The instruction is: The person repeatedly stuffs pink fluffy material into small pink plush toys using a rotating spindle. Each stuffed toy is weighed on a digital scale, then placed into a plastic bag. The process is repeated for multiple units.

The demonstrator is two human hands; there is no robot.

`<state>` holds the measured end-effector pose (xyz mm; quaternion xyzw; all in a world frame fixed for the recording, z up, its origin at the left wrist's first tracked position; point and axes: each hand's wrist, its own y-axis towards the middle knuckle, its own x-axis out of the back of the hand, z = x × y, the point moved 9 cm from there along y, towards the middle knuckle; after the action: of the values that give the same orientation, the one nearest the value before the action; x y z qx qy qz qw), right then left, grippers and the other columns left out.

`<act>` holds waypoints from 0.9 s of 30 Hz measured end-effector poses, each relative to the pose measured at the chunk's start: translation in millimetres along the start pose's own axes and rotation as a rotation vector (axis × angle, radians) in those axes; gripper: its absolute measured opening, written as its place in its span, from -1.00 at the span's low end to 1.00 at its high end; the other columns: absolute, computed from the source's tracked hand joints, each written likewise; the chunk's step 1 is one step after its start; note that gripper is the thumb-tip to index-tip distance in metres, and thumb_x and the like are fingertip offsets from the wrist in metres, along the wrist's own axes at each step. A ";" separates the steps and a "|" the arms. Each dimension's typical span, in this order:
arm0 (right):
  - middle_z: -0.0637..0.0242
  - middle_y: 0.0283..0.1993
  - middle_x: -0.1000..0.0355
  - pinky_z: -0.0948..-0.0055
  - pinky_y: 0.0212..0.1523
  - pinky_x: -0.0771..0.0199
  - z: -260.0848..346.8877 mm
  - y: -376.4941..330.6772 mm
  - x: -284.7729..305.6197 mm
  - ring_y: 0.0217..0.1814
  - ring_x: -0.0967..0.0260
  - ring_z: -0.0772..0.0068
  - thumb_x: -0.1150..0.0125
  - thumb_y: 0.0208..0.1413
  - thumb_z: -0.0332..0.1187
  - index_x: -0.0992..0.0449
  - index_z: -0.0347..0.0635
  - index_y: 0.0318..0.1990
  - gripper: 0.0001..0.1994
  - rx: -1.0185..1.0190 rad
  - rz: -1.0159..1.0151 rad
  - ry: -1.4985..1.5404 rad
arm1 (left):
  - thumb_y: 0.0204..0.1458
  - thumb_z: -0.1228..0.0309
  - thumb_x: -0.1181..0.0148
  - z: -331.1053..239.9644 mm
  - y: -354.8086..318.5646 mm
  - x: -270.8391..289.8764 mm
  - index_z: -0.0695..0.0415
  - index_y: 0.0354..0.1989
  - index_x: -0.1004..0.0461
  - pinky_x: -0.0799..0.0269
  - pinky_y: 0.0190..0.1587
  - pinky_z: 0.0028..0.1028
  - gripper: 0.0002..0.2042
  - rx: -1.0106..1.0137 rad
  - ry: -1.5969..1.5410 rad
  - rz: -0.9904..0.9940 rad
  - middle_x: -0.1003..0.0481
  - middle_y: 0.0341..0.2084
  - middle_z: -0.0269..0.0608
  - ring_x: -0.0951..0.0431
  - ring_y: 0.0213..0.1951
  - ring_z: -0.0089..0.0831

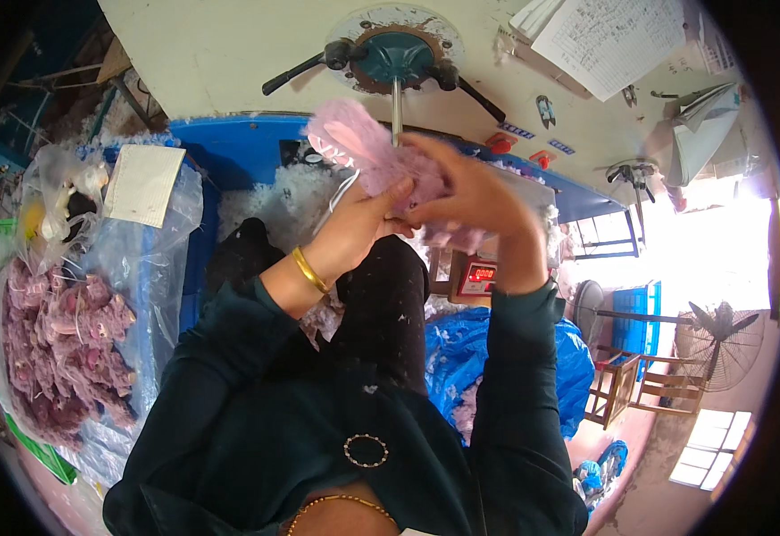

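Head view shows two hands held up together around a soft pink plush toy (381, 147). The left hand (367, 223) is closed on the toy from below, and a gold bangle (310, 270) sits on that wrist. The right hand (470, 192) is wrapped over the toy from the other side, fingers (425, 147) curled on the fluffy part — so both hands are clamped on the same toy and touch each other. The toy sits right at a thin metal pipe (396, 112) that sticks out of a round teal machine part (396, 49) with black handles. Behind the hands is a blue bin (229, 134) full of white fluff (274, 201). Off to the left side, a clear plastic bag (140, 268) holds a big pile of more pink toys (64, 348). A small scale with red numbers (479, 275) is near the right wrist. Both dark green sleeves (229, 384) fill the lower part of the picture.
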<state>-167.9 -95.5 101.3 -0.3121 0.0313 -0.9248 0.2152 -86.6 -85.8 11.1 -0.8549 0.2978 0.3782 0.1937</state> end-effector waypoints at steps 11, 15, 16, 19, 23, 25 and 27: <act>0.21 -0.07 -0.41 0.36 -0.24 -0.53 -17.5 -10.2 -28.8 -0.09 -0.44 0.34 -0.36 -0.25 -0.63 -0.25 -0.25 0.13 -0.32 0.066 -0.250 0.454 | 0.14 0.41 -0.11 -17.1 -26.4 -9.8 0.26 0.15 -0.08 -0.40 -0.37 -0.62 -0.53 -0.193 0.614 -0.163 -0.39 -0.14 -0.22 -0.44 -0.28 -0.60; -0.05 0.00 -0.32 0.17 0.04 -0.35 -33.4 0.8 -52.9 0.01 -0.33 -0.14 -0.46 -0.33 -0.44 -0.24 -0.25 0.11 -0.27 0.343 -0.707 0.134 | 0.14 0.45 -0.09 -35.5 -20.6 16.7 0.26 0.22 -0.05 -0.30 0.08 -0.45 -0.49 -0.315 0.718 -0.159 -0.35 0.00 -0.15 -0.35 0.02 -0.50; -0.05 0.03 -0.31 0.17 0.05 -0.34 -23.7 -0.4 -58.7 0.05 -0.32 -0.12 -0.46 -0.32 -0.44 -0.22 -0.24 0.13 -0.25 0.320 -0.759 0.058 | 0.13 0.46 -0.10 -38.9 -27.8 19.9 0.27 0.23 -0.05 -0.31 0.07 -0.45 -0.47 -0.360 0.678 -0.123 -0.33 0.02 -0.15 -0.36 0.01 -0.49; -0.02 0.09 -0.30 0.21 0.10 -0.31 -27.1 -3.6 -70.6 0.14 -0.29 0.00 -0.45 -0.29 -0.46 -0.19 -0.23 0.16 -0.24 0.329 -0.735 0.111 | 0.08 0.41 -0.17 -41.5 -46.7 7.8 0.29 0.19 -0.11 -0.30 0.07 -0.45 -0.47 -0.491 0.685 -0.073 -0.34 0.01 -0.09 -0.38 0.01 -0.42; 0.10 0.05 -0.38 0.32 0.05 -0.36 -42.5 -13.0 -51.8 0.11 -0.34 0.27 -0.42 -0.26 -0.55 -0.24 -0.23 0.11 -0.32 0.197 -0.512 0.693 | 0.05 0.33 -0.22 -38.6 -30.3 -16.3 0.31 0.18 -0.13 -0.26 0.10 -0.38 -0.42 -0.407 0.769 -0.076 -0.34 0.00 0.02 -0.38 0.03 -0.29; 0.14 0.01 -0.40 0.37 0.01 -0.38 -52.3 -3.4 -38.8 0.02 -0.38 0.27 -0.42 -0.29 -0.55 -0.24 -0.21 0.10 -0.31 0.134 -0.626 0.412 | 0.04 0.30 -0.23 -43.0 -21.1 -22.5 0.31 0.19 -0.12 -0.25 0.10 -0.36 -0.39 -0.424 0.848 -0.099 -0.33 0.01 0.05 -0.37 0.05 -0.24; 0.12 0.04 -0.36 0.34 0.05 -0.34 -45.3 -3.6 -51.3 0.05 -0.35 0.22 -0.42 -0.31 -0.54 -0.22 -0.19 0.13 -0.27 0.293 -0.691 0.397 | 0.05 0.30 -0.22 -53.2 -25.6 -9.6 0.31 0.20 -0.11 -0.28 0.08 -0.37 -0.39 -0.556 1.103 -0.175 -0.32 0.02 0.05 -0.37 0.05 -0.26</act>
<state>-159.4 -74.3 36.7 -0.0860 -0.1660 -0.9794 -0.0757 -46.7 -92.8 55.1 -0.9640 0.1732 -0.0730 -0.1879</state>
